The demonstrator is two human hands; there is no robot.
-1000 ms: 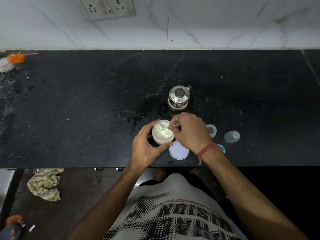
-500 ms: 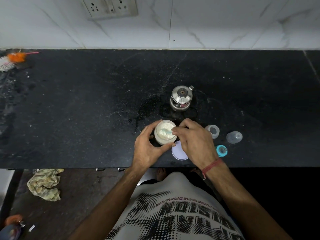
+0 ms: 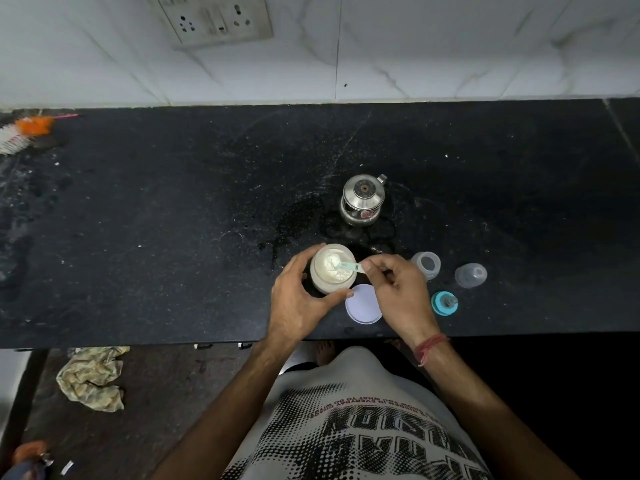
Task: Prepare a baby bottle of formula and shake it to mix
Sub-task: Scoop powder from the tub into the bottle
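An open jar of white formula powder (image 3: 331, 271) stands near the front edge of the black counter (image 3: 173, 220). My left hand (image 3: 298, 299) grips the jar from its left side. My right hand (image 3: 398, 289) pinches the handle of a pale green scoop (image 3: 344, 265), whose bowl sits heaped in the powder. The jar's white lid (image 3: 362, 306) lies flat just right of the jar, partly under my right hand. An open clear baby bottle (image 3: 427, 264) stands to the right. Beside it are a clear cap (image 3: 471, 275) and a blue ring with the teat (image 3: 445, 303).
A lidded steel pot (image 3: 363, 199) stands behind the jar. A bottle brush with orange end (image 3: 24, 131) lies at the counter's far left. A wall socket (image 3: 211, 19) is above. A crumpled cloth (image 3: 91, 377) lies on the floor below the counter edge.
My right hand has drawn back to the right from over the jar, and the scoop now shows loaded with powder at the jar's mouth. My left hand stays on the jar.
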